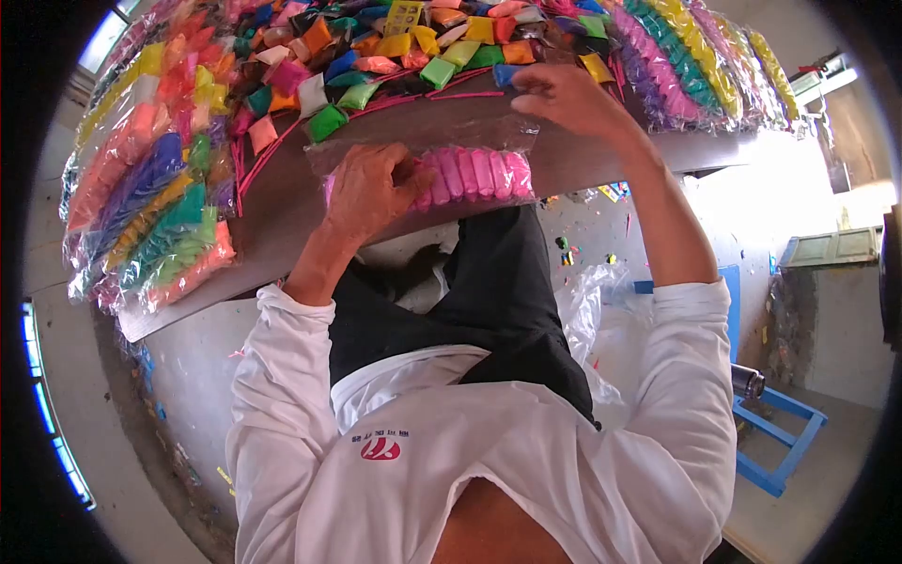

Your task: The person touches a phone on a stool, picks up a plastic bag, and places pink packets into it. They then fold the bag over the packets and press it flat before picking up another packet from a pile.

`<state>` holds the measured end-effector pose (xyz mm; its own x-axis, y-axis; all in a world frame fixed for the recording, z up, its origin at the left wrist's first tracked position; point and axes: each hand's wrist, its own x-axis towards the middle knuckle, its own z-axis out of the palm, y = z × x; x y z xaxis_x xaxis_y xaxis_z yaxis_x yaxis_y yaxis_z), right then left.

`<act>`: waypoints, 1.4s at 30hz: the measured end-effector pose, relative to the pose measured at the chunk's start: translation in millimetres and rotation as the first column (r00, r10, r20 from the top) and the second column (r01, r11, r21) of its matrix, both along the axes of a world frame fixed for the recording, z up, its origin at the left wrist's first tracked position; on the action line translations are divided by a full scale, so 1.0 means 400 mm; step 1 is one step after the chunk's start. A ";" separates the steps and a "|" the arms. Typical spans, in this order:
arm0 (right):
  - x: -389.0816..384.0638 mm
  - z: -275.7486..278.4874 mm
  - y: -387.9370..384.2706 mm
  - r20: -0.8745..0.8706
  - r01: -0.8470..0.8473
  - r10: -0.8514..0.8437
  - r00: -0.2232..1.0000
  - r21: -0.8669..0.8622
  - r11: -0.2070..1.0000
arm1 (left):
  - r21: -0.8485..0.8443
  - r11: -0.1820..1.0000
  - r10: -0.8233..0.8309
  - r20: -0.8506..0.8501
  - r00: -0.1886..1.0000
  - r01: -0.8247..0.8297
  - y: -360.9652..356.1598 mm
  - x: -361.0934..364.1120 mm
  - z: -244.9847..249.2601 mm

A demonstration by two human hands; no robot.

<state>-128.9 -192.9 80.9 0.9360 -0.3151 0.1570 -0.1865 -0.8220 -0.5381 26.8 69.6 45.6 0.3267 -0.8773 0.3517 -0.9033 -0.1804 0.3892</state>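
Observation:
A clear plastic bag of pink packets (477,176) lies along the table's front edge. The closed fingers of my left hand (376,188) grip its left part, over the pink packets. My right hand (561,97) is raised above and to the right of the bag, beside a blue packet (505,75). Its fingers are curled together, and what they hold, if anything, is too small to make out. Loose coloured packets, among them a green one (327,123), are heaped beyond both hands.
Filled bags of coloured packets (155,202) are piled at the table's left end, with more bags (672,61) at the back right. Thin pink sticks (258,167) lie near the heap. A blue stool (775,442) and a plastic bag (592,310) are below.

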 end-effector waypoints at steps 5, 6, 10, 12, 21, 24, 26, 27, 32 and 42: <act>0.101 -0.056 0.095 -0.088 -0.197 0.186 0.979 -0.135 0.971 | 0.039 0.999 0.032 0.017 0.999 -0.032 0.003 -0.001 0.002; 0.127 -0.073 0.106 -0.097 -0.255 0.241 0.966 -0.185 0.949 | 0.041 0.999 0.034 0.015 0.999 -0.034 0.003 -0.002 0.002; 0.169 -0.065 0.129 -0.155 -0.281 0.262 0.952 -0.113 0.953 | 0.017 1.000 0.018 -0.030 0.999 -0.018 -0.002 0.007 -0.012; 0.172 -0.043 0.130 -0.140 -0.238 0.226 0.964 -0.074 0.969 | -0.010 1.000 -0.001 -0.062 0.998 0.000 0.001 0.001 -0.007; 0.128 0.022 0.190 -0.073 -0.348 0.340 0.938 -0.235 0.908 | -0.029 1.000 -0.006 -0.124 0.992 0.003 0.006 -0.013 0.006; 0.118 0.022 0.217 -0.102 -0.366 0.351 0.931 -0.265 0.892 | -0.099 0.995 -0.014 -0.100 0.995 0.004 0.005 -0.014 -0.005; 0.107 0.012 0.239 -0.094 -0.364 0.353 0.931 -0.314 0.877 | -0.123 0.992 -0.024 -0.067 0.997 0.016 0.002 -0.007 -0.017; 0.097 0.004 0.254 -0.074 -0.354 0.352 0.933 -0.358 0.864 | -0.070 0.997 -0.015 -0.079 0.997 0.010 0.001 -0.008 -0.011; 0.064 -0.024 0.303 -0.080 -0.291 0.295 0.952 -0.530 0.796 | -0.058 0.994 -0.095 -0.076 0.993 0.091 0.009 0.004 -0.016; 0.023 -0.088 0.297 0.075 -0.210 0.361 0.929 -0.699 0.684 | -0.319 0.940 0.063 -0.178 0.982 -0.119 0.113 0.053 0.018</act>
<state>-119.7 -74.1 45.8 0.8883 0.2222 0.4020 0.1625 -0.9706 0.1775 48.2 115.0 53.0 0.4768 -0.6863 0.5492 -0.8082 -0.0967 0.5809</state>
